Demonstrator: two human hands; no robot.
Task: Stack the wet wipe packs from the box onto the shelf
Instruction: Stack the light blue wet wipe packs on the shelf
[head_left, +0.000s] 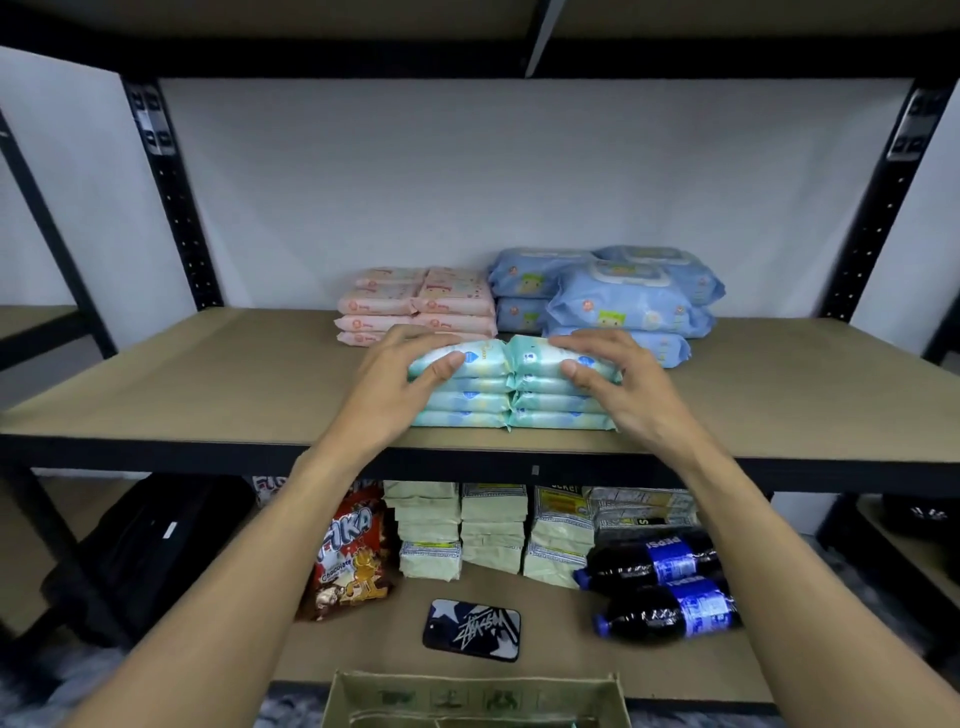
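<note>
Two touching four-high stacks of teal wipe packs (467, 402) are set at the shelf (234, 384) front, the top packs being clasped between curled fingers and thumb by the left hand (410, 374) and right hand (618, 382), the box (472, 699) being seen below.

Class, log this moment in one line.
left hand: holds left teal stack | right hand: holds right teal stack | behind: pink packs, blue packs | box: lower front

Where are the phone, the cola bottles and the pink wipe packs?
phone (471, 630), head view, centre of its back.
cola bottles (706, 607), head view, nearer bottle's blue label.
pink wipe packs (375, 304), head view, front of the left stack.
</note>
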